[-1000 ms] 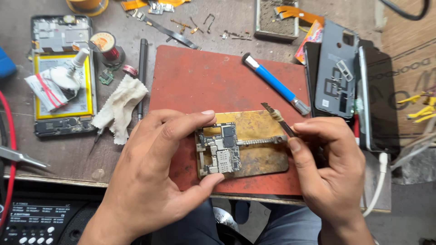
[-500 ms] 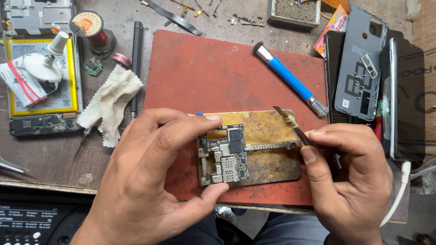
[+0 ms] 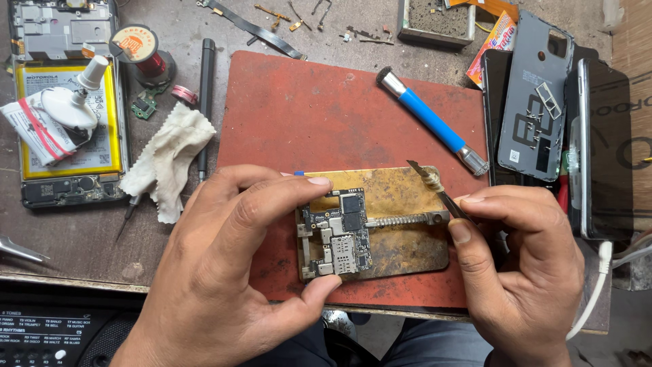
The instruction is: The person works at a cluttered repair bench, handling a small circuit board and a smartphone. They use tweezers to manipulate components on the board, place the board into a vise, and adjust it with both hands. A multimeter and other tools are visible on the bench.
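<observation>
Brass holder plate (image 3: pixel 401 228) sits on the red mat (image 3: pixel 319 115), circuit board (image 3: pixel 337 232) clamped at its left end. Left hand (image 3: pixel 224 272) grips plate and board, forefinger on the top edge, thumb at the bottom. Right hand (image 3: pixel 523 272) pinches a thin blade tool (image 3: pixel 435 189), tip above the plate's top edge. Blue-handled brush (image 3: pixel 431 121) lies on the mat behind, white cloth (image 3: pixel 170 158) to the left.

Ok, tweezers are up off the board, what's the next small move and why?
Probably lower the tweezers' tip leftwards onto the circuit board. The left hand already pins the board in its brass holder, while the right hand holds the tip above the holder's right edge, short of the chips.
</observation>
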Available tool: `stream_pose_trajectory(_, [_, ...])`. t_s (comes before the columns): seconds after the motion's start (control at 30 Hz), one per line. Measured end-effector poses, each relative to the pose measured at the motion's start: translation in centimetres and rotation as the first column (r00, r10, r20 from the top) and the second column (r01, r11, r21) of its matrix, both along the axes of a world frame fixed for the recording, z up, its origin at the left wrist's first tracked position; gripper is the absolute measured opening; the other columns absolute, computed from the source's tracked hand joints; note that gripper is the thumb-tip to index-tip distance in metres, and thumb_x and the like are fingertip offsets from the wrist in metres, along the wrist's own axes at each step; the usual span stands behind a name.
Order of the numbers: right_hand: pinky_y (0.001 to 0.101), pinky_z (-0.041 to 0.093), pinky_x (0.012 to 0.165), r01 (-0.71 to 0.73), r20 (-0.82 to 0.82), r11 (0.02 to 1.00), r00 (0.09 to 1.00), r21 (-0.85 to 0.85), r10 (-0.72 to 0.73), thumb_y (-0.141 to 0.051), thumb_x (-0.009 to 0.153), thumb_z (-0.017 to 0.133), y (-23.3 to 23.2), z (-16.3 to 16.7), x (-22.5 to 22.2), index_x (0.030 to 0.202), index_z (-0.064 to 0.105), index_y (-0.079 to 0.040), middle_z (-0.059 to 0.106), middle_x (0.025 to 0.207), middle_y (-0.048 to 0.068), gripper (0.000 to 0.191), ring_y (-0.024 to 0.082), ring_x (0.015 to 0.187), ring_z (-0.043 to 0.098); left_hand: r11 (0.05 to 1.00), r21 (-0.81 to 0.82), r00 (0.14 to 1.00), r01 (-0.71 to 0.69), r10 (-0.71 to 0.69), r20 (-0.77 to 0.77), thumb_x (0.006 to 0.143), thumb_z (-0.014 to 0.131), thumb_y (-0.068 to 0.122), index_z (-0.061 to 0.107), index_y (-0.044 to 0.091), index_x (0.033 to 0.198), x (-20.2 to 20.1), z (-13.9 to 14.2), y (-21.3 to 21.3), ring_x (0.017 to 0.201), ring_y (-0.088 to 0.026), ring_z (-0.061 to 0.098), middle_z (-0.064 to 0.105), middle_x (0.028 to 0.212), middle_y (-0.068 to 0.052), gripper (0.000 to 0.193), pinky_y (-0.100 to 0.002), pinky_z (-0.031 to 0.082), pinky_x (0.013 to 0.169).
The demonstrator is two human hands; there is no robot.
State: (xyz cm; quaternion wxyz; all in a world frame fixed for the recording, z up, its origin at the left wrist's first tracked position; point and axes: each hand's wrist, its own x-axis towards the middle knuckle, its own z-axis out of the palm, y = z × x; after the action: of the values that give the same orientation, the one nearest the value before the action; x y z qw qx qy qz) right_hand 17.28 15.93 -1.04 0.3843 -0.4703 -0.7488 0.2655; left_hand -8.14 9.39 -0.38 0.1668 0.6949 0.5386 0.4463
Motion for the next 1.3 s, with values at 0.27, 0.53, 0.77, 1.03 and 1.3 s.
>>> stream_pose_trajectory(0.27, [0.0225, 0.055, 0.074, 0.011, 0.013, 1.0, 1.0, 0.007, -0.011, 0.003, 0.093, 0.07, -0.06, 0.28, -0.16, 0.112, 0.059, -0.001, 0.063, 0.11, 0.01, 0.023, 0.009, 0.085, 0.064, 0.999, -0.032, 1.0, -0.005, 0.005, -0.008, 0.063, 0.094, 0.023, 0.053, 0.013, 0.138, -0.09, 0.18, -0.12, 0.112, -0.029, 0.064, 0.066, 0.117, -0.008, 0.086, -0.041, 0.054, 0.094])
stream_pose_trajectory(0.53, [0.0227, 0.052, 0.077, -0.003, 0.033, 0.999, 0.999, 0.052, 0.001, 0.002, 0.094, 0.072, -0.08, 0.35, -0.1, 0.114, 0.06, -0.001, 0.064, 0.11, 0.009, 0.023, 0.009, 0.086, 0.062, 1.0, -0.009, 1.0, 0.009, -0.009, 0.009, 0.063, 0.092, 0.02, 0.052, 0.011, 0.137, 0.05, 0.48, -0.16, 0.111, -0.028, 0.063, 0.066, 0.119, -0.008, 0.085, -0.041, 0.053, 0.096])
stream_pose_trajectory(0.77, [0.023, 0.052, 0.078, -0.002, 0.046, 0.997, 0.999, 0.078, -0.002, 0.001, 0.095, 0.072, -0.14, 0.32, -0.01, 0.113, 0.062, -0.002, 0.064, 0.11, 0.008, 0.021, 0.01, 0.088, 0.062, 0.999, -0.032, 0.999, 0.029, -0.029, 0.016, 0.064, 0.093, 0.022, 0.049, 0.01, 0.141, -0.24, 0.66, -0.28, 0.115, -0.029, 0.061, 0.064, 0.124, -0.009, 0.089, -0.042, 0.051, 0.099])
stream_pose_trajectory(1.03, [0.0203, 0.051, 0.075, -0.029, 0.058, 0.995, 0.998, 0.096, 0.023, 0.001, 0.099, 0.072, -0.23, 0.06, 0.31, 0.117, 0.062, -0.003, 0.064, 0.107, 0.007, 0.021, 0.008, 0.084, 0.062, 0.999, -0.026, 0.999, 0.047, -0.046, 0.027, 0.065, 0.092, 0.022, 0.046, 0.01, 0.144, -0.34, 0.73, -0.34, 0.116, -0.029, 0.061, 0.065, 0.127, -0.007, 0.092, -0.041, 0.05, 0.101])
stream_pose_trajectory(1.3, [0.0202, 0.05, 0.074, -0.035, 0.069, 0.993, 0.997, 0.11, 0.027, -0.001, 0.099, 0.073, -0.13, 0.13, 0.46, 0.114, 0.063, -0.003, 0.065, 0.107, 0.006, 0.019, 0.008, 0.082, 0.062, 0.999, -0.022, 0.998, 0.048, -0.047, 0.031, 0.068, 0.093, 0.023, 0.045, 0.011, 0.147, -0.53, 0.58, -0.63, 0.116, -0.028, 0.062, 0.065, 0.127, -0.008, 0.093, -0.04, 0.051, 0.102])
